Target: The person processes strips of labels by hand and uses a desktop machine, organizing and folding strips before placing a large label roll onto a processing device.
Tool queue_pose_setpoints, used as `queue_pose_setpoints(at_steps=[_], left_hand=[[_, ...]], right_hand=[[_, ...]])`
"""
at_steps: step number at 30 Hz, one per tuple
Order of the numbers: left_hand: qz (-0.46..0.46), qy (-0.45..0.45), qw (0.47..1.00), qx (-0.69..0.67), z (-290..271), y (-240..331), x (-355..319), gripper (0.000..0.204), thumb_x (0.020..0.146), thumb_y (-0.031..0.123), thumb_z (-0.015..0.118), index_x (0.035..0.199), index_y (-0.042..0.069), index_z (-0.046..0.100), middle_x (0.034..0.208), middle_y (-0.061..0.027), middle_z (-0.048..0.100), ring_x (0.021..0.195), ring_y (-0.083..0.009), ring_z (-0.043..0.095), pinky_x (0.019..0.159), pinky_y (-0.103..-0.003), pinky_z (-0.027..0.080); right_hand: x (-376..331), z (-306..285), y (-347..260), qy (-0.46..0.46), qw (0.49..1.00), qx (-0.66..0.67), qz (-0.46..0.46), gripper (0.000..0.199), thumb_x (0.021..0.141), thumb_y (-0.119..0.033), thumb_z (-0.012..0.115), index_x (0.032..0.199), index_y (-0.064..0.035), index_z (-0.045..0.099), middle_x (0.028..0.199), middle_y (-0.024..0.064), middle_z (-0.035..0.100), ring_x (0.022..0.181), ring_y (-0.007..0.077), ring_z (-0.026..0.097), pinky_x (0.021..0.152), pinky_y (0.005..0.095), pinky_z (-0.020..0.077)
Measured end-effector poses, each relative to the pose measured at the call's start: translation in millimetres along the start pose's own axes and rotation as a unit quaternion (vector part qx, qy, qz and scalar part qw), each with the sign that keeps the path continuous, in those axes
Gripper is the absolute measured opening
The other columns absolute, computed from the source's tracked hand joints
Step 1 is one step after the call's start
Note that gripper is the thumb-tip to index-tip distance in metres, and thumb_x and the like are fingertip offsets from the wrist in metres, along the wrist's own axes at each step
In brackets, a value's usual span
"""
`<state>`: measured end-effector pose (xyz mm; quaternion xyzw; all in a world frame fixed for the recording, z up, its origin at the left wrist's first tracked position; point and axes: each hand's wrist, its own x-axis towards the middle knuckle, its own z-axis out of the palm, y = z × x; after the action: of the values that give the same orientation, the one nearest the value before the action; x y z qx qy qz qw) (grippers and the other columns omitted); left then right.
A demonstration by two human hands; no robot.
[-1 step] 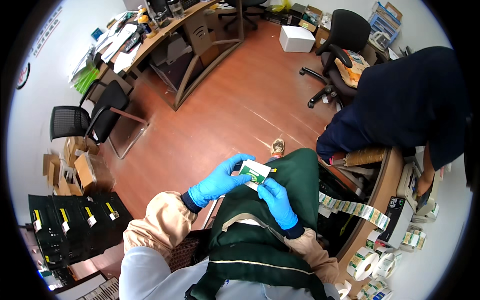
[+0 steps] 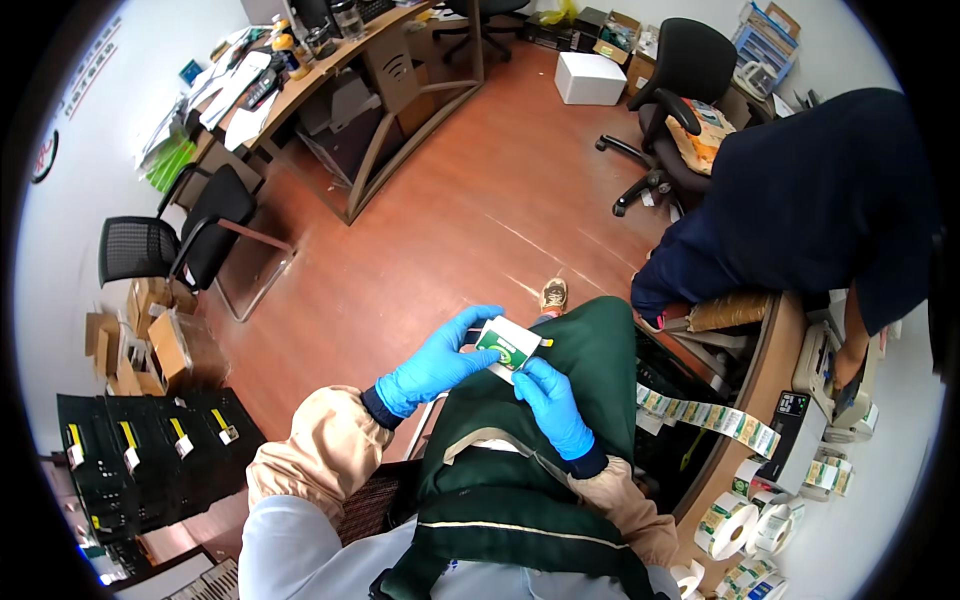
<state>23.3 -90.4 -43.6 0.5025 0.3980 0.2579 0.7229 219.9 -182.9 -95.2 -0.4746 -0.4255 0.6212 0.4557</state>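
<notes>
Both my hands wear blue gloves and meet above my lap, over the dark green apron [image 2: 585, 375]. Between them is a small green-and-white label [image 2: 512, 340] on a white backing. My left hand [image 2: 437, 364] is closed on its left side, thumb across the printed face and fingers behind. At the lower right corner, my right hand [image 2: 556, 408] pinches the edge between thumb and fingers. A dark strip with a yellow end [image 2: 546, 342] pokes out behind the label; what it belongs to is mostly hidden.
At right, a strip of labels [image 2: 710, 418] runs to a label printer [image 2: 790, 440], near label rolls [image 2: 727, 526]. A co-worker in dark clothes [image 2: 800, 200] reaches to another machine [image 2: 815, 370]. Black cases with yellow tags [image 2: 150, 460] and cartons [image 2: 185, 350] stand left.
</notes>
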Motion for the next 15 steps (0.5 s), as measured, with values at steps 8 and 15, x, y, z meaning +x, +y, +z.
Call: queue_pose_setpoints(at_steps=[8, 15], left_hand=[[-0.028, 0.042, 0.999, 0.017, 14.1, -2.4, -8.2, 0.027, 0.092, 0.007, 0.062, 0.118, 0.005, 0.054, 0.114, -0.0085, 0.060, 0.106, -0.0205, 0.062, 0.087, -0.037, 0.057], [-0.075, 0.056, 0.995, -0.038, 15.8, -11.8, -18.4, 0.017, 0.092, 0.013, 0.068, 0.106, 0.005, 0.061, 0.095, -0.0067, 0.063, 0.085, -0.0180, 0.061, 0.071, -0.035, 0.055]], right_hand=[[-11.3, 6.0, -0.5, 0.019, 0.934, -0.314, -0.172, 0.026, 0.099, -0.026, 0.051, 0.088, -0.0055, 0.063, 0.081, 0.0209, 0.060, 0.073, 0.0392, 0.060, 0.064, 0.0477, 0.0477], [-13.7, -0.4, 3.4, 0.003, 0.933, -0.338, -0.126, 0.029, 0.099, -0.033, 0.052, 0.100, -0.0051, 0.061, 0.083, 0.0210, 0.063, 0.068, 0.0385, 0.059, 0.062, 0.0453, 0.0464]])
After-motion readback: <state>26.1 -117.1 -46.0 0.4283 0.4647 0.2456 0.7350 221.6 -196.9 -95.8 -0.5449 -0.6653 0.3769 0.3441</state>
